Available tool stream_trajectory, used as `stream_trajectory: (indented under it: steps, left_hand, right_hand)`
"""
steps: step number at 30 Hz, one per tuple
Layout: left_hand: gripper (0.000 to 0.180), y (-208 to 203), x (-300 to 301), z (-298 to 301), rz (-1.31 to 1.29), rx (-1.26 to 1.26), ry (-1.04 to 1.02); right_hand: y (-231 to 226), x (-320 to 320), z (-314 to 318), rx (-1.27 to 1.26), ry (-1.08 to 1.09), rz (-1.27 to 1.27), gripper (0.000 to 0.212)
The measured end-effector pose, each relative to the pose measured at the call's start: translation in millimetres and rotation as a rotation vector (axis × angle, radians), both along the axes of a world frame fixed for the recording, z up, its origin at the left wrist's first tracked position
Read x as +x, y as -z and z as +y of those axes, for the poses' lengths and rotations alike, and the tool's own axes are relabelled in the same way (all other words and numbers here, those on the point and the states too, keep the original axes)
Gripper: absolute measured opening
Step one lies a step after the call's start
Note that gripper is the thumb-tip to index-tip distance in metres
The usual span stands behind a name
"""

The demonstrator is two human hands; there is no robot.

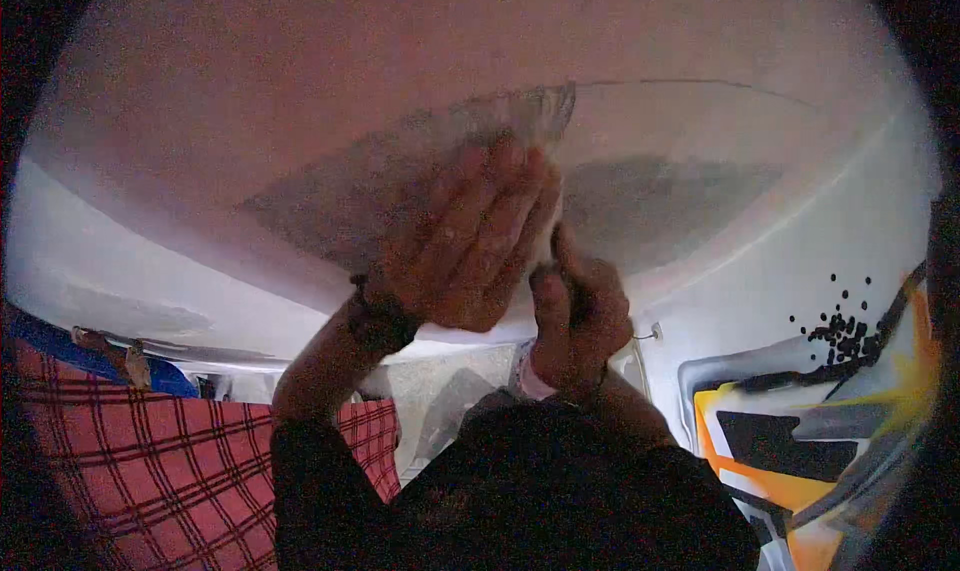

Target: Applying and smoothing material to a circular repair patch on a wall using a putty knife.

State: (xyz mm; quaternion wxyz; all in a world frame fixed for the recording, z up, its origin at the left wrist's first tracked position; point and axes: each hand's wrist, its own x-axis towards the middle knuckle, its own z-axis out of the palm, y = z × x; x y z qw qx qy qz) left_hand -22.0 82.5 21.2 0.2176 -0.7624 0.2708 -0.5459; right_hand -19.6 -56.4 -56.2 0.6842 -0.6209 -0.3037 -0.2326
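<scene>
My left hand is raised with its fingers stretched out, palm against or just in front of a pale pinkish surface. Beneath it spreads a grey, smudged patch with a darker upper edge. Close to its right, my right hand is closed, index finger and thumb pointing up; what it grips, if anything, cannot be made out. A narrow pale edge shows between the two hands. Past it lies a second grey patch, under a thin dark curved line. A dark band circles my left wrist.
A red checked cloth hangs at the lower left, with a blue item above it. On the right, a white wall carries orange, yellow and black painted shapes and black dots. A small hook-like fitting shows near my right hand.
</scene>
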Motion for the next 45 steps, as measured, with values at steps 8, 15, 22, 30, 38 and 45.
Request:
stream_trajectory:
  steps: [8,15,22,30,38,45]
  left_hand:
    - [0.029,-19,-15,-3,0.133,0.047,-0.064]
    - [0.027,-12,-7,-2,0.048,0.039,-0.046]
    - [0.027,-28,-9,-2,0.064,0.043,-0.078]
    - [0.027,-14,-11,4,0.231,-0.052,-0.13]
    - [0.028,-20,-17,6,0.053,0.12,-0.097]
    - [0.031,-29,-12,2,0.11,0.113,-0.097]
  right_hand:
    - [-14,2,0,0.054,0.004,-0.021,0.024]
    - [-13,7,1,0.016,0.038,-0.046,0.027]
    - [-17,10,5,0.101,-0.001,-0.047,0.026]
    - [-15,9,7,0.056,-0.069,-0.021,0.025]
    - [-13,6,-2,-0.109,-0.028,-0.051,0.035]
    - [-8,10,1,-0.06,-0.018,0.033,0.038]
